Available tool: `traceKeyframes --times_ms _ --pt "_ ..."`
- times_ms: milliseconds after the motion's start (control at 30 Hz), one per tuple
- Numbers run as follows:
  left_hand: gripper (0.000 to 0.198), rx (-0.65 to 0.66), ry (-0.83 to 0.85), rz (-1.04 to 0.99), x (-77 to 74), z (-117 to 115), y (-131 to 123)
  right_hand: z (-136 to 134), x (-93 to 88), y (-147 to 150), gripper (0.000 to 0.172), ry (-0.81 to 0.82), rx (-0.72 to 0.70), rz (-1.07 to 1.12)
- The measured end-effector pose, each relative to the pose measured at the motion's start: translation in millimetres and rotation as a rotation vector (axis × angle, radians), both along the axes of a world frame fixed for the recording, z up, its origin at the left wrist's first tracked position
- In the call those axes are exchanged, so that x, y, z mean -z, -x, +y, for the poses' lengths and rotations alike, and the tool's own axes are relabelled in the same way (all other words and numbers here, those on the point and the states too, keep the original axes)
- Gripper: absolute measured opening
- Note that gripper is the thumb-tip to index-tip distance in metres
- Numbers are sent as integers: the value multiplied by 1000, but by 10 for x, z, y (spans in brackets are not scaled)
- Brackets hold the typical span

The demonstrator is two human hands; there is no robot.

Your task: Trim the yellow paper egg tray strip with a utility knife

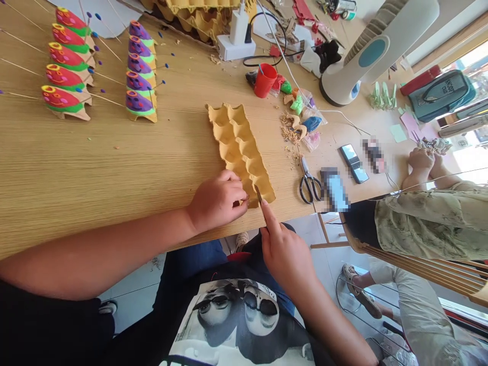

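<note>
A strip of yellow egg carton (pixel 233 133) with two rows of cups lies on the wooden table near its front edge. My left hand (pixel 219 200) grips the near left corner of the carton with curled fingers. A thin craft knife (pixel 258 194) is in my right hand (pixel 284 249), its index finger stretched along the top. The knife's tip touches the carton in the near cups of the right row. Most of the knife's handle is hidden by my fingers.
Scissors (pixel 310 183) and phones (pixel 354 163) lie to the right. A red cup (pixel 265 80), clay bags and a white fan (pixel 375 46) stand further back. Painted carton figures (pixel 66 99) line up at the left. Another person's hands (pixel 421 160) work at the far right.
</note>
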State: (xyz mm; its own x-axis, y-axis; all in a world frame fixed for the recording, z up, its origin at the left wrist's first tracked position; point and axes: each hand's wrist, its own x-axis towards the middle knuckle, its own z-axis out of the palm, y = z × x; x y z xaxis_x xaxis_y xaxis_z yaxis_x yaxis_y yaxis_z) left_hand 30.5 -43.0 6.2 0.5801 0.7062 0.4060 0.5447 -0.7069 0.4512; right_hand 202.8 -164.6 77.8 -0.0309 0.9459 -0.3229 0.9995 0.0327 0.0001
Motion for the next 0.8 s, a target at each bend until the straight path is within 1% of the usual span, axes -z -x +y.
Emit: traceKeyframes --times_ms 133,333,533,700,800 --pt "20 5 -11 -16 13 1 -2 -93 -7 -51 63 -9 -9 30" --pt "23 0 18 1 14 -6 -4 -4 56 -13 62 -30 8 14" --pt "19 -6 17 -8 5 -27 -8 -143 20 -66 63 -21 -39 -9" --pt "22 16 14 -1 -2 -13 -8 -14 46 19 63 -16 -5 -69" --pt "21 7 6 7 -6 -17 -6 -50 60 -5 63 -30 -17 -33"
